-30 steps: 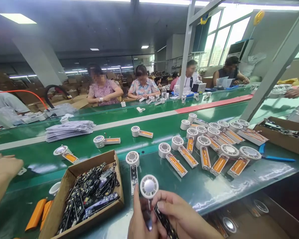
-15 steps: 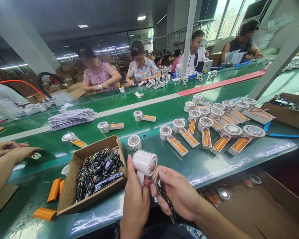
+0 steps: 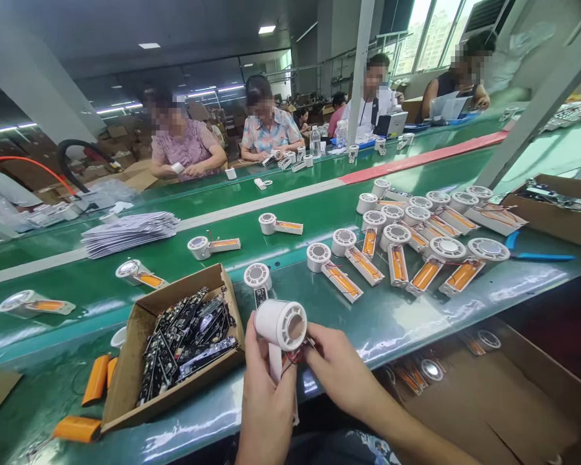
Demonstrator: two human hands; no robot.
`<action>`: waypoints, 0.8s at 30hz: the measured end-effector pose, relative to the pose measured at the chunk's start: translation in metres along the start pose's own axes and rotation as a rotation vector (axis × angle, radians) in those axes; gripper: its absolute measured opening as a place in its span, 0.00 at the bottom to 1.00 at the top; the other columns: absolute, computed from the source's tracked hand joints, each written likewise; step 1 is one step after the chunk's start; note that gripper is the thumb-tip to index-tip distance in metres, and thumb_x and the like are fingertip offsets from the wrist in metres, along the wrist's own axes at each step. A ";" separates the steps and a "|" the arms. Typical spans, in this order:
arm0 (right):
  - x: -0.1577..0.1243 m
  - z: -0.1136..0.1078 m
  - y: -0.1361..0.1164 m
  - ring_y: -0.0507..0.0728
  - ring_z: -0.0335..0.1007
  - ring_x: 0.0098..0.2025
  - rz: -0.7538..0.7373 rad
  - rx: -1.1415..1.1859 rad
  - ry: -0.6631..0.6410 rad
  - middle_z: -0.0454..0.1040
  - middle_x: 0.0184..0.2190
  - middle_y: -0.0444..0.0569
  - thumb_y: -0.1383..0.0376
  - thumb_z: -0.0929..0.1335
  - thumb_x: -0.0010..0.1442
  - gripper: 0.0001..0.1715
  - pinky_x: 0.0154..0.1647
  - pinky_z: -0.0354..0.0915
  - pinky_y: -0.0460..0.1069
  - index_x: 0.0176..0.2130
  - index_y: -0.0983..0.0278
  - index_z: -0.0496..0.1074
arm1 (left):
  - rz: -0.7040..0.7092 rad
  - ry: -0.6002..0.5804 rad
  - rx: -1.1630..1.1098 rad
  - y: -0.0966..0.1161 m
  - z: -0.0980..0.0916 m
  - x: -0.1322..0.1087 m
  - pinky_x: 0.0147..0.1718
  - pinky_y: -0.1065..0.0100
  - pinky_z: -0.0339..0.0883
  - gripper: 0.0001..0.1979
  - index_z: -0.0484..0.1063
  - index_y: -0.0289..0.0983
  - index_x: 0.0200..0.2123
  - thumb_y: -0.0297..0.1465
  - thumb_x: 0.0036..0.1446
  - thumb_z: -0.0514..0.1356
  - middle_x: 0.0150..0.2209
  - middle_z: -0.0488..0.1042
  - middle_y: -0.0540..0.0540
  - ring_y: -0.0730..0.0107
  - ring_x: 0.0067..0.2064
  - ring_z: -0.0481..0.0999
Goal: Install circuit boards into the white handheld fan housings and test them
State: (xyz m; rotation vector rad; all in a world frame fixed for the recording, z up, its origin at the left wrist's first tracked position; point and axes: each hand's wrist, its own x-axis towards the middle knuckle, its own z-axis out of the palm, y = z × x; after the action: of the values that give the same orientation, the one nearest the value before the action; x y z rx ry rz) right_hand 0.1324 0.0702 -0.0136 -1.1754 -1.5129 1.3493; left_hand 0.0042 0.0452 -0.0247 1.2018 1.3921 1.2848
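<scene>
White fan housing (image 3: 281, 325) is sitting at the lower centre of the head view, just above the near edge of the green bench (image 3: 397, 323). The left hand (image 3: 267, 400) is clasping its handle tight. The right hand (image 3: 343, 376) is pinching the red wires (image 3: 294, 354) beneath the round head. A cardboard box (image 3: 126, 378) of circuit boards (image 3: 188, 342) is lying just left, and open fan units (image 3: 401, 255) are lining the upper right.

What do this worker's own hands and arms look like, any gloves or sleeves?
No gloves: the left hand and right hand are bare, with no rings showing. The right forearm is bare too, no sleeve in view.
</scene>
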 end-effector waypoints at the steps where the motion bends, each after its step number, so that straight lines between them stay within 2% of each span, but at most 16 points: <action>1: 0.001 -0.001 0.004 0.53 0.67 0.26 0.067 0.216 -0.059 0.70 0.25 0.44 0.68 0.65 0.54 0.01 0.29 0.66 0.48 0.30 0.64 0.66 | -0.012 0.000 -0.053 0.000 -0.001 0.001 0.55 0.60 0.64 0.39 0.45 0.41 0.67 0.33 0.57 0.61 0.59 0.69 0.37 0.55 0.58 0.71; 4: 0.002 -0.004 0.017 0.46 0.59 0.16 0.262 0.778 -0.276 0.69 0.24 0.40 0.60 0.73 0.47 0.18 0.14 0.58 0.41 0.34 0.63 0.65 | -0.041 -0.006 -0.151 -0.003 -0.005 0.004 0.51 0.62 0.68 0.40 0.45 0.40 0.67 0.33 0.56 0.62 0.56 0.71 0.36 0.56 0.54 0.74; 6: -0.001 -0.007 0.023 0.44 0.58 0.15 0.275 0.910 -0.306 0.74 0.29 0.44 0.58 0.75 0.46 0.23 0.10 0.52 0.39 0.36 0.64 0.64 | -0.050 -0.010 -0.157 -0.008 -0.007 0.005 0.51 0.62 0.68 0.40 0.44 0.40 0.67 0.34 0.56 0.62 0.56 0.72 0.37 0.57 0.54 0.75; 8: -0.006 -0.008 0.023 0.44 0.61 0.16 0.213 0.870 -0.257 0.76 0.36 0.49 0.59 0.75 0.47 0.22 0.10 0.53 0.38 0.38 0.63 0.64 | -0.043 -0.010 -0.130 -0.014 -0.007 0.003 0.51 0.62 0.67 0.40 0.44 0.39 0.67 0.35 0.57 0.61 0.56 0.72 0.37 0.57 0.54 0.75; 10: -0.013 -0.008 0.020 0.47 0.67 0.20 0.118 0.660 -0.189 0.77 0.38 0.48 0.63 0.72 0.51 0.17 0.14 0.58 0.40 0.39 0.63 0.65 | -0.030 0.010 -0.103 -0.018 -0.005 0.000 0.52 0.62 0.67 0.39 0.45 0.38 0.67 0.37 0.58 0.61 0.56 0.71 0.36 0.57 0.53 0.75; 12: -0.021 -0.007 0.015 0.52 0.74 0.29 -0.040 0.267 -0.122 0.77 0.39 0.49 0.68 0.68 0.54 0.13 0.24 0.67 0.44 0.42 0.62 0.67 | -0.011 0.030 -0.119 -0.019 -0.002 -0.004 0.52 0.61 0.65 0.38 0.45 0.38 0.67 0.40 0.59 0.59 0.56 0.71 0.36 0.56 0.54 0.74; 14: -0.028 -0.005 0.011 0.57 0.76 0.39 -0.253 -0.187 -0.053 0.78 0.41 0.51 0.73 0.63 0.57 0.16 0.37 0.70 0.49 0.45 0.62 0.69 | -0.004 0.032 -0.164 -0.017 0.001 -0.006 0.54 0.61 0.64 0.38 0.46 0.38 0.67 0.42 0.60 0.58 0.57 0.70 0.36 0.55 0.55 0.73; 15: -0.030 -0.005 0.009 0.59 0.75 0.42 -0.360 -0.380 -0.032 0.78 0.43 0.52 0.74 0.61 0.58 0.19 0.40 0.70 0.51 0.47 0.62 0.69 | -0.010 0.032 -0.185 -0.015 0.002 -0.007 0.53 0.61 0.64 0.39 0.46 0.38 0.67 0.43 0.59 0.58 0.57 0.70 0.36 0.55 0.55 0.73; 17: -0.032 -0.004 0.007 0.59 0.76 0.38 -0.531 -0.631 -0.023 0.79 0.43 0.54 0.76 0.59 0.59 0.23 0.38 0.69 0.51 0.52 0.64 0.67 | -0.048 0.017 -0.213 -0.011 0.002 -0.005 0.51 0.61 0.66 0.43 0.46 0.38 0.67 0.44 0.55 0.63 0.54 0.73 0.36 0.54 0.53 0.74; 20: -0.031 -0.008 0.006 0.58 0.74 0.32 -0.685 -0.773 -0.041 0.80 0.39 0.53 0.75 0.57 0.62 0.24 0.30 0.67 0.49 0.55 0.66 0.65 | -0.134 -0.036 -0.266 -0.007 -0.001 -0.002 0.47 0.61 0.69 0.42 0.51 0.36 0.64 0.41 0.51 0.65 0.48 0.76 0.38 0.53 0.49 0.76; 24: -0.030 -0.015 0.006 0.55 0.74 0.32 -0.843 -0.787 -0.054 0.81 0.41 0.53 0.72 0.59 0.68 0.18 0.30 0.66 0.48 0.54 0.64 0.67 | -0.155 -0.018 -0.238 -0.004 -0.004 -0.002 0.47 0.63 0.68 0.25 0.65 0.36 0.53 0.37 0.53 0.63 0.42 0.78 0.42 0.58 0.47 0.76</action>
State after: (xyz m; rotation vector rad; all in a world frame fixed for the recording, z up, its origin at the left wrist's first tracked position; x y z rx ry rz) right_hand 0.1560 0.0453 -0.0166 -0.7292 -2.3051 0.2073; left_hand 0.0007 0.0426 -0.0284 0.9249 1.2534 1.2856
